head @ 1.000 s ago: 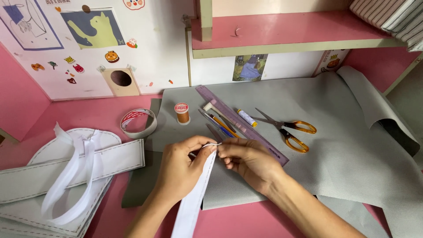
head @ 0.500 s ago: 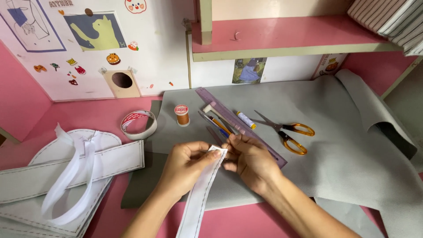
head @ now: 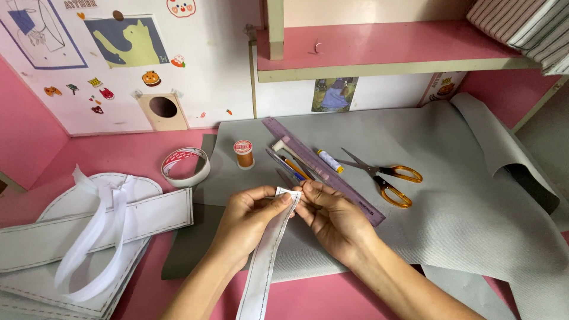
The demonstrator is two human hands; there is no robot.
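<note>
Both hands meet over the grey cloth [head: 450,195], pinching the top end of a narrow white strip [head: 267,255]. The left hand [head: 246,222] grips that end from nine o'clock, thumb and forefinger closed on it; the right hand [head: 332,219] closes on the same end from three o'clock, fingertips curled in. Whether the right hand also holds a needle or thread I cannot tell.

The strip's long axis runs from the fingers at twelve o'clock down toward six, leaning a little to seven, and passes between the forearms out of the lower edge of view. A dashed stitch line runs along each long edge. Neither hand is nearer; both touch the same short end, so the strip's free length hangs toward the person.

Just past the knuckles, at one o'clock, lies a purple ruler [head: 323,169] on a slant, with pens [head: 290,166] beside it. Farther at two o'clock are orange-handled scissors [head: 388,178], blades pointing to ten. A spool [head: 243,154] of orange thread stands upright at eleven o'clock, and a tape roll [head: 186,166] lies flat at ten on the pink desk [head: 118,154]. At nine o'clock, well apart, white stitched panels [head: 77,231] are stacked with a white ribbon [head: 101,231] draped over them.

No box, tray or other container shows here.
</note>
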